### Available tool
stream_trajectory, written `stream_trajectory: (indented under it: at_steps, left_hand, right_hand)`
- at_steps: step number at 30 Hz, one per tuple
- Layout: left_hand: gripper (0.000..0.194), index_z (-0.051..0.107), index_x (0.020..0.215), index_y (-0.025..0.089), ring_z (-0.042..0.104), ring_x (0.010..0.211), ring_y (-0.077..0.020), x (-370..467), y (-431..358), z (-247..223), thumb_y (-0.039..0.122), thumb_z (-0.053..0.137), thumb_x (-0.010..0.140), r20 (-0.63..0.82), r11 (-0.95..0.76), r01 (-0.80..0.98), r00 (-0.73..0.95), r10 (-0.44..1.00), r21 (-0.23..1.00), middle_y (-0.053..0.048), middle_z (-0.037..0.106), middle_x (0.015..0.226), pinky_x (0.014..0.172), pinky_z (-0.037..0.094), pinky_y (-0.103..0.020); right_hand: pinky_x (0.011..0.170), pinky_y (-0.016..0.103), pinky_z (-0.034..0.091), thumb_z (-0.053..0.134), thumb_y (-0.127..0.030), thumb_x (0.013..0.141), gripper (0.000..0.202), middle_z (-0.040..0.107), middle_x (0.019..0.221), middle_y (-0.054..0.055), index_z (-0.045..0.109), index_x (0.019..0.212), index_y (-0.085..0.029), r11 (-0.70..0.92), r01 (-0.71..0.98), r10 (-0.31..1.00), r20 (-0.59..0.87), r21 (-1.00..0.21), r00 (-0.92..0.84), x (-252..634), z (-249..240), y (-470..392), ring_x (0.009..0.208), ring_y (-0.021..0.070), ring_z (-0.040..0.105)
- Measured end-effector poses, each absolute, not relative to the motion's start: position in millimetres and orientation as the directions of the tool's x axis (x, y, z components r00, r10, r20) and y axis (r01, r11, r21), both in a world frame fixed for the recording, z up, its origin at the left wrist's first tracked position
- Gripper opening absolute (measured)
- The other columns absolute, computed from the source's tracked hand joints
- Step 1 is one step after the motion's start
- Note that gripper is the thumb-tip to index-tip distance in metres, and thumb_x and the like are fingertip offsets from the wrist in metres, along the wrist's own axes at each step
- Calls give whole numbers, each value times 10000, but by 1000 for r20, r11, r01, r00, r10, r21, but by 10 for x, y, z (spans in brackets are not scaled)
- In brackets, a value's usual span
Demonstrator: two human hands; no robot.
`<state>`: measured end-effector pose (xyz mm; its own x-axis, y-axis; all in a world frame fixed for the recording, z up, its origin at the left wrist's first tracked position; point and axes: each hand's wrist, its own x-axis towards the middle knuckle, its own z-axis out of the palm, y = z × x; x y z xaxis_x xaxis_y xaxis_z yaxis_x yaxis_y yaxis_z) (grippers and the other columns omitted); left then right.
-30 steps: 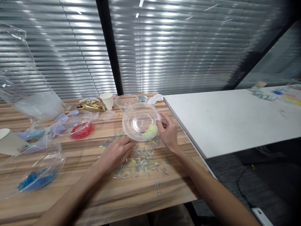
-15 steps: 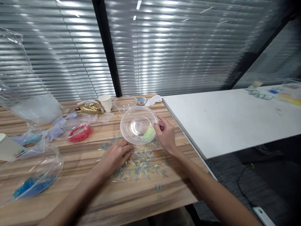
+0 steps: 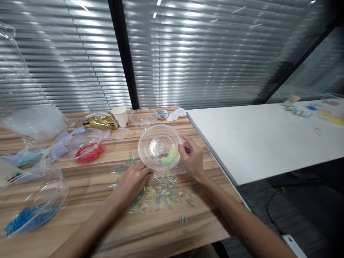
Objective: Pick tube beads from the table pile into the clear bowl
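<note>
right hand: pinching the round clear plastic bowl
left hand: near the bowl's lower edge, grip unclear
bowl: tilted, yellow-green pieces inside

Right hand pinches, fingers curled; left hand palm-down, fingers together.

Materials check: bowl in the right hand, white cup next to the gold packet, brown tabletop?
Bowl: thin, glossy clear plastic, likely; see-through with bright highlights.
Cup: probably matte paper; opaque white, soft sheen-free wall.
Tabletop: streaky wood grain, low sheen; real wood or printed laminate, can't tell.
</note>
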<state>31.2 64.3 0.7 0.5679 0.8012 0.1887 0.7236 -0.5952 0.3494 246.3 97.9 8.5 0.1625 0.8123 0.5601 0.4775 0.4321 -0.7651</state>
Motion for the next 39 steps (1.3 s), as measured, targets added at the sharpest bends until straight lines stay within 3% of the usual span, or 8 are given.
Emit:
stream_trajectory:
  at_steps: [6, 13, 23, 26, 33, 39]
  left_hand:
    - [171, 578, 870, 158, 547, 926, -234, 293, 635, -14, 55, 443, 896, 167, -610, 734, 589, 791, 298, -81, 608, 995, 789, 442, -373]
    - [228, 522, 1116, 172, 522, 1058, -242, 246, 635, -83, 82, 440, 923, 241, -645, 723, 599, 764, 248, -96, 576, 1160, 879, 415, -398]
    - [248, 548, 979, 155, 558, 902, -216, 244, 648, -31, 121, 302, 976, 408, -725, 673, 626, 664, 147, -87, 616, 992, 755, 406, -333]
    - [262, 556, 908, 144, 563, 827, -213, 224, 673, -11, 145, 306, 983, 417, -722, 685, 630, 656, 101, -82, 629, 908, 703, 400, -327]
    - [272, 577, 965, 153, 571, 880, -216, 155, 729, -32, 116, 308, 975, 418, -712, 699, 628, 656, 68, -77, 648, 973, 736, 394, -336]
    - [229, 577, 971, 155, 563, 858, -209, 174, 727, -7, 134, 350, 973, 394, -717, 693, 639, 660, 75, -72, 637, 951, 723, 379, -321]
  right_hand:
    - [498, 249, 319, 467, -264, 804, 353, 345, 498, -77, 636, 1079, -121, 389, 471, 840, 515, -791, 171, 2479, 54, 977, 461, 90, 335]
    - [492, 245, 305, 472, -249, 804, 342, 331, 492, -85, 630, 1069, -100, 373, 470, 845, 502, -800, 186, 2486, 69, 969, 457, 83, 323]
    - [475, 236, 301, 490, -244, 799, 329, 335, 498, -84, 625, 1055, -87, 389, 423, 831, 510, -819, 224, 2465, 99, 928, 459, 80, 329]
    - [472, 234, 314, 487, -261, 804, 331, 359, 509, -76, 626, 1054, -95, 374, 392, 840, 486, -840, 240, 2447, 99, 923, 466, 83, 342]
    - [452, 225, 311, 491, -278, 803, 364, 335, 497, -83, 618, 1075, -73, 363, 349, 846, 463, -864, 265, 2391, 75, 900, 440, 79, 325]
    - [473, 219, 348, 490, -264, 797, 322, 362, 488, -80, 639, 1023, -90, 416, 451, 770, 570, -789, 286, 2390, 74, 910, 436, 82, 346]
